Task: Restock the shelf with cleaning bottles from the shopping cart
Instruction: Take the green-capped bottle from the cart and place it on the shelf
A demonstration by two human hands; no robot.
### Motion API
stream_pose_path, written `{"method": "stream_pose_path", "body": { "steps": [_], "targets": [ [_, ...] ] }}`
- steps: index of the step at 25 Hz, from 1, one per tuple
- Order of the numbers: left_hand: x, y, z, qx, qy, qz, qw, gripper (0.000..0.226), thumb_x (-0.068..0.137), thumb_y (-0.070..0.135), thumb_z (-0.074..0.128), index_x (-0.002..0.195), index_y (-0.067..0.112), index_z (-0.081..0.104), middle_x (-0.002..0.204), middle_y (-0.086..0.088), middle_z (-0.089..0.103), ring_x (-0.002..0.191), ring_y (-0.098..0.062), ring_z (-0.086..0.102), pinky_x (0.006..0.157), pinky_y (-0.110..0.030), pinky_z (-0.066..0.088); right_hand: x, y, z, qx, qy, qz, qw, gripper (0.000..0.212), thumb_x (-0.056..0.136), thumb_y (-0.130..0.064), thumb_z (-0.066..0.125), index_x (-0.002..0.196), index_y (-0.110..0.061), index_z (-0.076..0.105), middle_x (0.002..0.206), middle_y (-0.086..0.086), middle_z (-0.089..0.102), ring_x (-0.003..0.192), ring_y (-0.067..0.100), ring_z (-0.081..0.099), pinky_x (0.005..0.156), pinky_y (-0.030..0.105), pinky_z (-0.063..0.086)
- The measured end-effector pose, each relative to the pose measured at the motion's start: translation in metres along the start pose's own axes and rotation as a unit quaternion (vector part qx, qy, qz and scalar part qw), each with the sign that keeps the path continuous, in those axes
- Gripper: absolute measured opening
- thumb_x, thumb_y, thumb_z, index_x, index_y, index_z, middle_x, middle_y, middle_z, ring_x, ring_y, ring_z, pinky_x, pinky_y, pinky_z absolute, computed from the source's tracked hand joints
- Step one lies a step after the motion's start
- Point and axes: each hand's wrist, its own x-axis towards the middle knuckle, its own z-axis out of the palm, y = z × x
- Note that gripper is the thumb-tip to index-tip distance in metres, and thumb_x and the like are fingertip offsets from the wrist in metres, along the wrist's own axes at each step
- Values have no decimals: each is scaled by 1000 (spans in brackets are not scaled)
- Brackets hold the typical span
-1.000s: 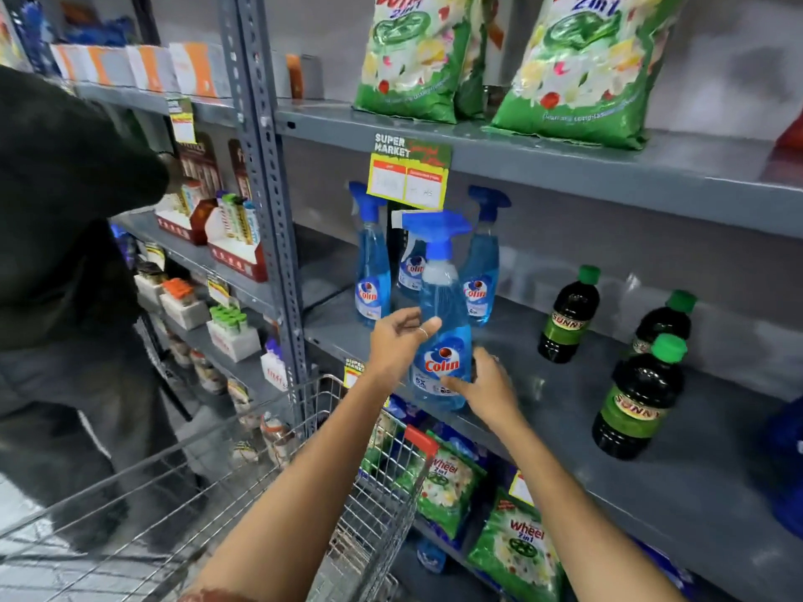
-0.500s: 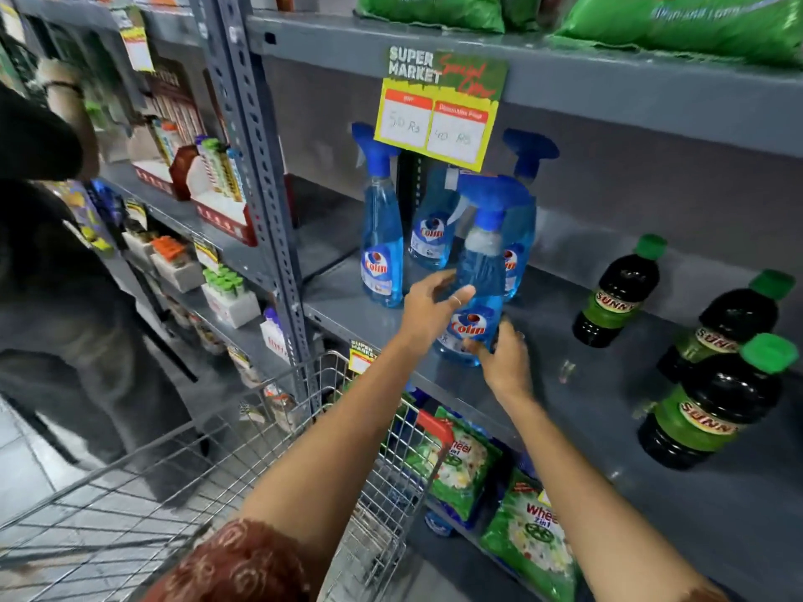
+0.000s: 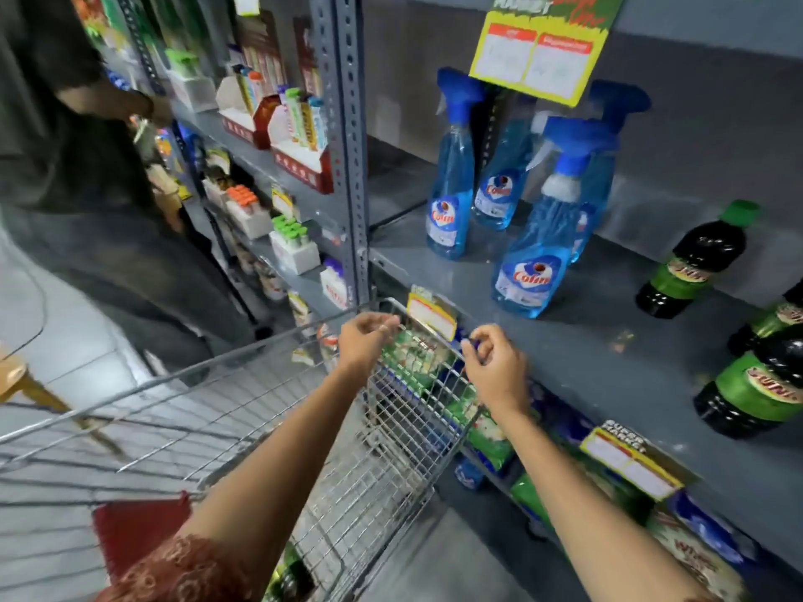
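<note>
Above the cart (image 3: 404, 410) rim, both yr hands were empty w/ fingers loosely curled, left hand (image 3: 363, 341) nearer the basket at 7 o'clock, while the front spray bottle (image 3: 532, 262) stood upright on the shelf (image 3: 608, 341) at 1 o'clock of yr right hand (image 3: 493, 367).

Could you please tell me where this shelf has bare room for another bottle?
Bare shelf lies between the front Colin spray bottle and the green-capped dark bottles. It is crowded among the blue spray bottles under the price sign.

Blue is seen on the spray bottles (image 3: 532, 262), green caps on dark bottles (image 3: 691, 267), grey on the shelf (image 3: 608, 341).
</note>
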Motion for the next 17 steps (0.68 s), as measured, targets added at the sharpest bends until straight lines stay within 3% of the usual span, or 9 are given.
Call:
{"method": "stream_pose_path", "body": {
  "steps": [1, 2, 4, 6, 8, 11, 12, 14, 17],
  "targets": [
    [-6, -17, -22, 12, 11, -23, 1000, 6, 82, 11, 64, 76, 10, 64, 68, -3, 61, 58, -14, 54, 47, -18, 43, -12, -6, 13, -1, -47, -9, 999, 10, 77, -14, 70, 76, -11, 60, 49, 3, 50, 49, 27, 53, 52, 28, 41],
    [-11, -34, -43, 27, 21, -49, 998, 17, 84, 7, 61, 69, 15, 60, 67, -2, 60, 55, -13, 51, 43, -17, 39, -23, -12, 29, -6, -101, -17, 995, 9, 77, -17, 69, 74, -12, 62, 47, -1, 48, 48, 27, 54, 51, 27, 40],
    [-21, -70, -87, 54, 42, -112, 991, 28, 86, 1, 54, 64, 19, 54, 73, -3, 61, 55, -12, 48, 45, -19, 32, -47, -23, 67, -10, -238, -14, 971, 10, 79, -21, 68, 75, -14, 64, 47, -7, 47, 52, 25, 55, 53, 28, 42],
    [-31, -104, -123, 64, 50, -163, 983, 25, 87, 4, 51, 68, 19, 57, 82, -2, 59, 55, -11, 47, 49, -20, 26, -70, -30, 106, -13, -373, 15, 928, 9, 80, -24, 66, 80, -15, 67, 54, -11, 51, 56, 16, 52, 58, 27, 42],
    [-37, -139, -151, 63, 70, -197, 976, 21, 89, 9, 50, 73, 19, 59, 83, 0, 58, 51, -9, 48, 48, -18, 26, -95, -31, 148, -25, -478, 31, 877, 11, 81, -23, 66, 86, -13, 69, 67, -2, 61, 64, 13, 53, 63, 24, 41],
    [-44, -194, -178, 56, 107, -271, 955, 16, 91, 7, 49, 88, 8, 65, 60, 3, 58, 41, -7, 46, 35, -12, 28, -136, -25, 204, -62, -595, 60, 799, 17, 80, -20, 64, 93, -9, 67, 88, 11, 68, 85, 25, 62, 70, 27, 44],
    [-44, -210, -184, 57, 122, -293, 947, 15, 90, 7, 52, 83, 6, 65, 52, 0, 52, 41, -10, 44, 35, -15, 29, -148, -21, 221, -82, -625, 68, 774, 20, 79, -19, 64, 95, -7, 67, 92, 13, 68, 91, 27, 63, 70, 27, 44],
    [-38, -245, -197, 93, 149, -334, 926, 27, 86, 15, 61, 60, 9, 59, 47, -5, 48, 43, -14, 45, 45, -23, 33, -174, -13, 256, -122, -679, 84, 719, 27, 77, -21, 67, 99, -5, 65, 101, 15, 68, 98, 28, 62, 71, 26, 43],
    [-24, -285, -202, 167, 154, -391, 892, 33, 85, 29, 61, 80, -4, 62, 82, -22, 65, 83, -31, 64, 73, -37, 47, -207, 2, 294, -160, -750, 93, 635, 23, 78, -28, 70, 86, -7, 62, 102, 17, 63, 98, 27, 60, 75, 29, 45]
  ]
}}
